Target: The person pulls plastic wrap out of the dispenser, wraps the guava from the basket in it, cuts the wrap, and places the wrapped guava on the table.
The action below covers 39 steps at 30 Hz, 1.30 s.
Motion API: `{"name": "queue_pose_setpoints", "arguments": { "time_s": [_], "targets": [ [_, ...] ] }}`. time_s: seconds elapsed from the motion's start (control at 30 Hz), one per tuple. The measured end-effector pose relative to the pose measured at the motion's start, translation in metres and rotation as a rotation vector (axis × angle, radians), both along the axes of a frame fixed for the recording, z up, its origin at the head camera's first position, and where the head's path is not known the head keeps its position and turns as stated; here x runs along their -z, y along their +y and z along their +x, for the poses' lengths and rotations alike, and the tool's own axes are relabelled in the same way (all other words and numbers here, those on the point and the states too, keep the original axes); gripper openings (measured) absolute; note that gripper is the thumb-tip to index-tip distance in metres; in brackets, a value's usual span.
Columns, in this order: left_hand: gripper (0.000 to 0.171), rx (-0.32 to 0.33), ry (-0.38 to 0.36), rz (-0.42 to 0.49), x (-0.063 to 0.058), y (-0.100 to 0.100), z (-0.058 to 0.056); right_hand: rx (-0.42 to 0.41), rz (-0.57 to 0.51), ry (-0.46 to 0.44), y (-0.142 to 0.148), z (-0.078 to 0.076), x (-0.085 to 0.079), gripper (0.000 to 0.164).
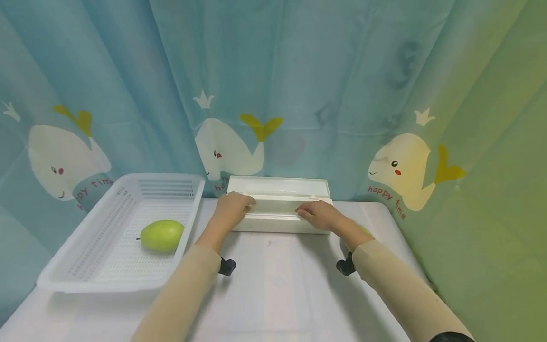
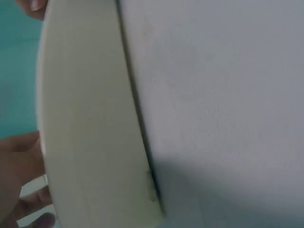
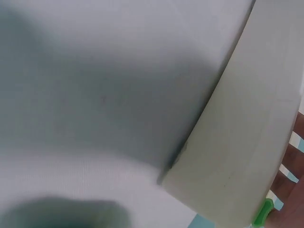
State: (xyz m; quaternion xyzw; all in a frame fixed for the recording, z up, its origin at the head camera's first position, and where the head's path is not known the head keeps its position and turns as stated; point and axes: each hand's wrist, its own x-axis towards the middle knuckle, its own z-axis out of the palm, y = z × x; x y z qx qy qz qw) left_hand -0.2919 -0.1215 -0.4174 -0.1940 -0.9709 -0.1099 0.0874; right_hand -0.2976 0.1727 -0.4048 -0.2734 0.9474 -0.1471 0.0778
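A long white box (image 1: 279,225) stands at the back of the table, its lid (image 1: 278,186) raised behind it. At the box's left end, my left hand (image 1: 232,209) reaches over the opening with bent fingers. My right hand (image 1: 318,213) is at the right end, its fingertips by the opening's front rim. Both wrist views show the box's front wall (image 2: 95,118), with fingers (image 3: 294,161) spread along its upper edge. Whether either hand pinches anything inside is hidden. A small green piece (image 3: 262,212) shows at the box's end by the right hand.
On the left stands a white perforated plastic basket (image 1: 124,286) holding a green mango-like fruit (image 1: 162,235). Something yellow-green (image 1: 366,231) is mostly hidden behind the right forearm. A whale-print curtain (image 1: 299,95) hangs directly behind the box, and another green side (image 1: 491,237) borders the table's right.
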Motion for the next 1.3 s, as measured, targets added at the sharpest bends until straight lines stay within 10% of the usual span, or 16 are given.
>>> {"name": "queue_pose_setpoints", "arguments": {
  "time_s": [1.3],
  "targets": [
    [0.024,-0.057,-0.177,-0.315,-0.005,0.017,-0.016,0.021,-0.096,0.009,0.002,0.003,0.011,0.033]
  ]
}}
